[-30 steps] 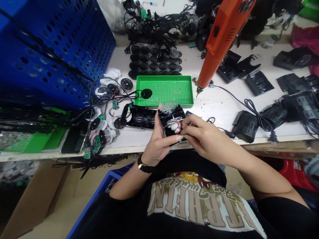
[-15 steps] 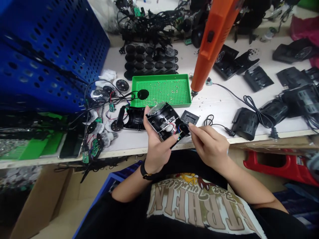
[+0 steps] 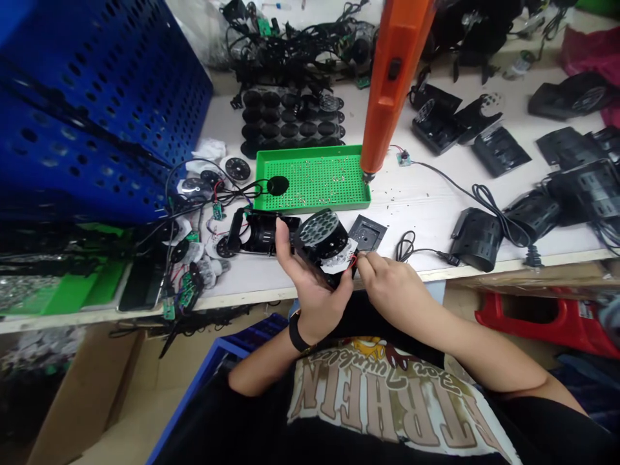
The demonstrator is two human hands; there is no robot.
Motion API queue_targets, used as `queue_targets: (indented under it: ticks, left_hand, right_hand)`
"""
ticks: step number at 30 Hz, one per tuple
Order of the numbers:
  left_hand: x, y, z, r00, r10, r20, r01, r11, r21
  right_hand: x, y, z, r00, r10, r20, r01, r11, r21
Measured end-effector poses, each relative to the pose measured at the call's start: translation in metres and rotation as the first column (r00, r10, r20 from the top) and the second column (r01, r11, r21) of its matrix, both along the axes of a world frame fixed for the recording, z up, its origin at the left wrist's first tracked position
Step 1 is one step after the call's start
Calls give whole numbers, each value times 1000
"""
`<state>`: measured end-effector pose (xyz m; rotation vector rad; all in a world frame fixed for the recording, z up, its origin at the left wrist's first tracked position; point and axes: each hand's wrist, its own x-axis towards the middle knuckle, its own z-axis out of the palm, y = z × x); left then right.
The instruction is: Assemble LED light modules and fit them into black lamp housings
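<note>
My left hand point(image 3: 314, 294) is closed around a black plastic housing point(image 3: 334, 279), fingers beneath it and thumb at its near edge. On top of it is a round black lamp head point(image 3: 320, 234) with a honeycomb face, tilted up. Red wires point(image 3: 352, 260) show beside a white part at its right side. There, the fingertips of my right hand point(image 3: 387, 278) pinch together; what lies between them is hidden. Behind my left hand lies an open black half shell point(image 3: 268, 234). A square black plate point(image 3: 367, 234) rests just past my right fingers.
An orange electric screwdriver point(image 3: 394, 84) hangs over the right end of a green tray point(image 3: 312, 208) of small screws. A blue perforated crate point(image 3: 145, 84) stands at left. Wired boards point(image 3: 186, 290) lie left; black housings point(image 3: 477, 239) and cables lie right. Loose screws dot the tabletop.
The housing has been turned, so its honeycomb face shows instead of its wired inside. My right hand has moved left and nearer. The screwdriver has swung left over the tray's end.
</note>
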<state>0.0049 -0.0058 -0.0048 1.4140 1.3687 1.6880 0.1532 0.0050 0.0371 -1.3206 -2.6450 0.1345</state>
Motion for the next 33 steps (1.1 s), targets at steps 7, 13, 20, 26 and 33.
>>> queue_targets:
  ticks: [7, 13, 20, 26, 33]
  left_hand:
    - [2, 5, 2, 973, -2, 230, 22, 996, -87]
    - [4, 4, -2, 964, -20, 266, 52, 992, -117]
    - [10, 1, -5, 987, 61, 150, -49, 995, -83]
    - [8, 4, -2, 962, 14, 273, 23, 991, -131]
    - [-7, 10, 14, 796, -4, 605, 232, 926, -299]
  right_hand:
    - [10, 1, -13, 864, -163, -475, 119, 985, -123]
    - [8, 2, -10, 929, -106, -354, 107, 994, -16]
    - [8, 21, -3, 788, -173, -591, 29, 969, -244]
    - [4, 22, -7, 754, -170, -635, 20, 972, -236]
    - [7, 16, -14, 932, 146, -331, -94, 981, 170]
